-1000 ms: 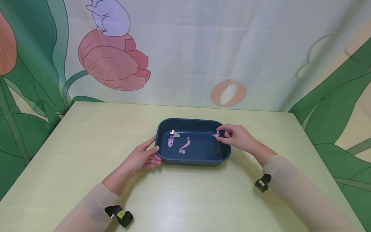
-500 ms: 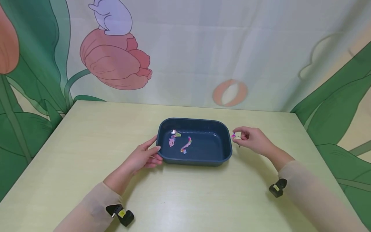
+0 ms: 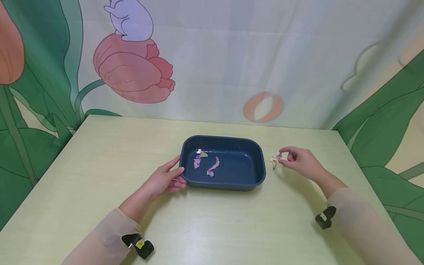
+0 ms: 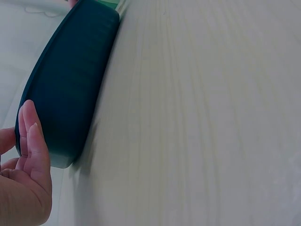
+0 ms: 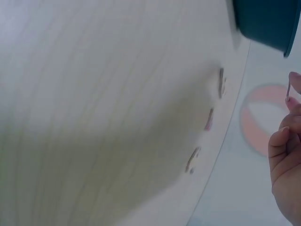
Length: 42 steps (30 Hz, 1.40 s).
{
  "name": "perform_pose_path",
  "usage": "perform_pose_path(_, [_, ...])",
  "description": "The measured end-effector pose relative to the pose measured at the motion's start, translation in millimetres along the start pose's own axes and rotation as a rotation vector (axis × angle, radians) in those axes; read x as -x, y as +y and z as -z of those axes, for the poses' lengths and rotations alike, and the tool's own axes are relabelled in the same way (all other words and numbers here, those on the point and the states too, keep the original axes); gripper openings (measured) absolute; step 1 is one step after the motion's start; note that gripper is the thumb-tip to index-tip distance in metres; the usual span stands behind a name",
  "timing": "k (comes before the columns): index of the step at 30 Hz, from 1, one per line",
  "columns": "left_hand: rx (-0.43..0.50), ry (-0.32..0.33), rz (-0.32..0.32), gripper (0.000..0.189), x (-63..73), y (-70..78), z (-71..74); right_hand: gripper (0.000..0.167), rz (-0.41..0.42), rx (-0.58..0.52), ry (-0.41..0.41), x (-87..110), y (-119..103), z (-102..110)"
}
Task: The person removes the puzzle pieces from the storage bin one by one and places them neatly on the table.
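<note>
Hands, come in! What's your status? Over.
Left hand grips dark blue rectangular tray. Right hand pinches small pink-purple scrap. Small pale scrap between right hand and tray.

The left hand grips, thumb uppermost, while the right hand pinches between thumb and forefinger.

Your left hand is gripping the left end of a dark blue tray, the thumb resting on its rim. Your right hand is pinching a pink-and-purple piece beside a pale piece that is resting on the table. Colourful scraps are lying inside the tray, while a flower-printed cloth is hanging behind.
</note>
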<state>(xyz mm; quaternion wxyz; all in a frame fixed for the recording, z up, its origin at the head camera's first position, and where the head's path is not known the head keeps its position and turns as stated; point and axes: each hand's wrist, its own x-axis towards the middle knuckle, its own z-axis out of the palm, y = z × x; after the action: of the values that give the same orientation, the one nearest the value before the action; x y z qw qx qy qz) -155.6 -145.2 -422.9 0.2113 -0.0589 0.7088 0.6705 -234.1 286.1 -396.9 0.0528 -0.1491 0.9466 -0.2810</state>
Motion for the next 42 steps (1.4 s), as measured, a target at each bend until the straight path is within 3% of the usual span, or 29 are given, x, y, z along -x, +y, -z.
perform_pose_path(11, [0.01,-0.007,-0.002,0.061,0.0,-0.9,0.0,0.04,-0.066,0.046,0.019,8.4,35,12])
perform_pose_path(18, [0.01,-0.008,0.0,0.061,0.2,-1.4,-0.7,0.044,-0.139,0.031,0.001,14.1,57,16])
perform_pose_path(27, [0.007,0.009,0.008,0.06,0.4,-0.6,-0.9,0.044,-0.165,0.067,-0.03,20.0,78,20])
perform_pose_path(42, [-0.005,0.013,0.003,0.059,0.9,-1.3,-1.1,0.043,-0.215,0.089,-0.086,22.6,88,20])
